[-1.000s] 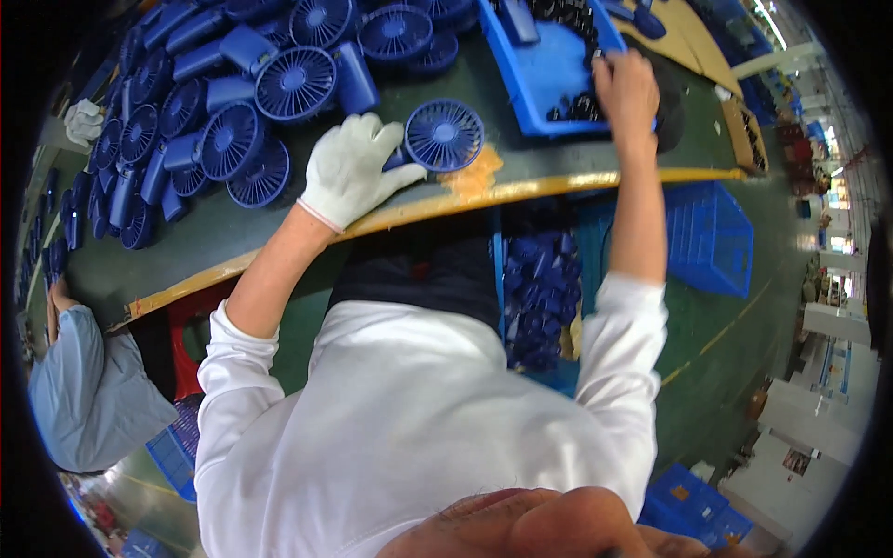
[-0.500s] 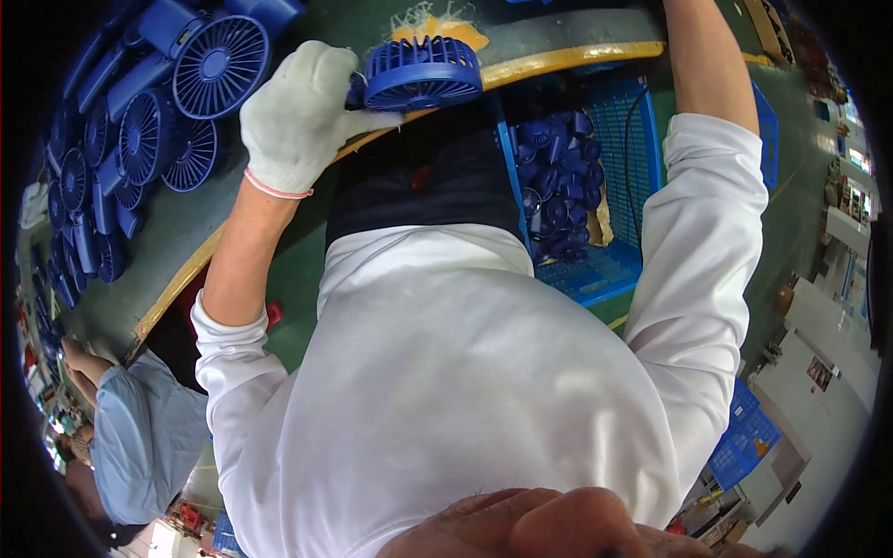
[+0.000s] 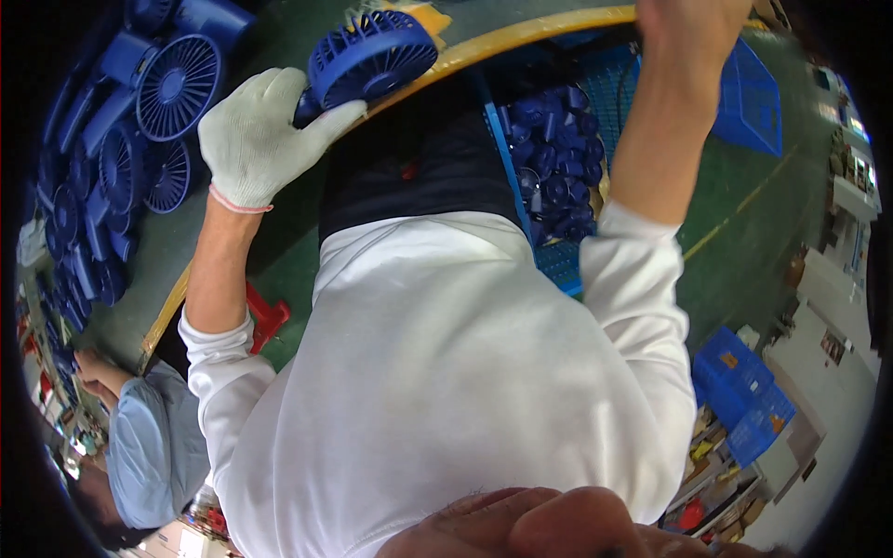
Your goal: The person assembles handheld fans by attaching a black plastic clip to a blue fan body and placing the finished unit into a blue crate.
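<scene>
My left hand [image 3: 256, 144] wears a white knit glove and is closed on a small blue fan [image 3: 377, 65]. The fan's round, slatted head tilts up over the table's yellow edge. The thumb lies along its lower side, and the part inside the palm is hidden. My bare right hand [image 3: 688, 33] is at the top right, above the blue crate; it is smeared and cut by the picture's edge, so its fingers do not show. Several blue fans [image 3: 177, 84] lie heaped on the table to the left of my left hand.
A blue crate [image 3: 495, 149] full of small dark blue parts [image 3: 553, 172] stands below the table edge [image 3: 521, 37]. More blue crates [image 3: 749, 102] are on the right. A co-worker in a light blue shirt [image 3: 153, 446] sits at the lower left. A red object [image 3: 268, 316] is near my left forearm.
My left hand has shifted left with the fan, which is now more tilted. My right arm has swung inward and back, bringing its hand partly into view.
</scene>
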Demonstrator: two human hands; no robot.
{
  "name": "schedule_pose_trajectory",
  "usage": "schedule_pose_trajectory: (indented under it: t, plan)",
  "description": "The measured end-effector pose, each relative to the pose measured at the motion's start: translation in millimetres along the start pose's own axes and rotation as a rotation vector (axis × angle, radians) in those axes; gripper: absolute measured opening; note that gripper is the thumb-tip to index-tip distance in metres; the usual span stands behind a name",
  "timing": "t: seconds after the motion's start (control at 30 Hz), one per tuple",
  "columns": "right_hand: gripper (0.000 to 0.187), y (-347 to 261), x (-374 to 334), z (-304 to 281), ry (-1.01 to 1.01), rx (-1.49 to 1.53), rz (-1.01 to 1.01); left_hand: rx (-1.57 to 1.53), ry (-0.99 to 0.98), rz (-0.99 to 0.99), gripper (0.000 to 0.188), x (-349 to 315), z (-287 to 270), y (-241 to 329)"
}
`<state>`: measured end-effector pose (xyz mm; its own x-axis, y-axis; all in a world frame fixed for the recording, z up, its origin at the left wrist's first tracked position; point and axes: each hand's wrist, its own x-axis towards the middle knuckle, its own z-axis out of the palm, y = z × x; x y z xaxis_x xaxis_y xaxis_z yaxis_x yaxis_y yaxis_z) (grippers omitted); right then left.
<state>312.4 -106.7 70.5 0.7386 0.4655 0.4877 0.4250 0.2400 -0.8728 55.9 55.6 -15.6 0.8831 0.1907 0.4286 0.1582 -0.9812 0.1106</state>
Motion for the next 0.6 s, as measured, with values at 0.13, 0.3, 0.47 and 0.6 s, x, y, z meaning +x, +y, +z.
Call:
schedule_pose_trajectory:
  t: [0.13, 0.3, 0.47, 0.6]
  plan:
    - [0.016, 31.0, -88.0, 21.4, 0.072, 0.071, 0.116, -0.549, -0.076, -0.51, 0.043, 18.0, -13.3, 9.8]
    - [0.014, 42.4, -125.5, 66.3, 0.002, -0.136, -0.012, -1.585, -0.022, -0.78, 0.042, 16.1, 16.4, 20.9]
    - [0.024, 42.6, -111.4, 102.8, 0.051, -0.498, -0.598, -1.82, 0.074, -0.798, 0.035, 16.6, 17.8, 24.9]
    - [0.025, 49.7, -105.8, 120.2, -0.093, -0.724, -0.879, -1.507, 0.267, -0.639, 0.052, 15.8, 48.7, 19.5]
